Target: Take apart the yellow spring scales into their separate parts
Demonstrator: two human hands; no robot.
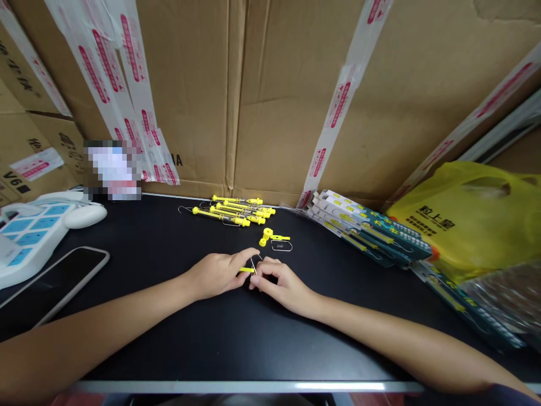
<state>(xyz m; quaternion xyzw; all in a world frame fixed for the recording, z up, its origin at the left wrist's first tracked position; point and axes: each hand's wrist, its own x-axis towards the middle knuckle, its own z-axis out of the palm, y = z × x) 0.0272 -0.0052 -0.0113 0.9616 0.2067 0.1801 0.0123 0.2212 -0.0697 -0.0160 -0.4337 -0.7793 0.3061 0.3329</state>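
At the middle of the black table, my left hand closes its fingers on a slim yellow plastic piece. My right hand meets it from the right, thumb and fingers pinched on a thin bent metal wire beside the yellow piece. Whether wire and plastic are joined is hidden by the fingers. Just beyond the hands lie small round yellow caps, a short yellow stick and a looped wire with a small spring. Farther back rests a pile of yellow rods with metal hooks.
Stacked green-and-white packages and a yellow plastic bag occupy the right. A phone and a white power strip with blue sockets lie left. Taped cardboard boxes wall off the back.
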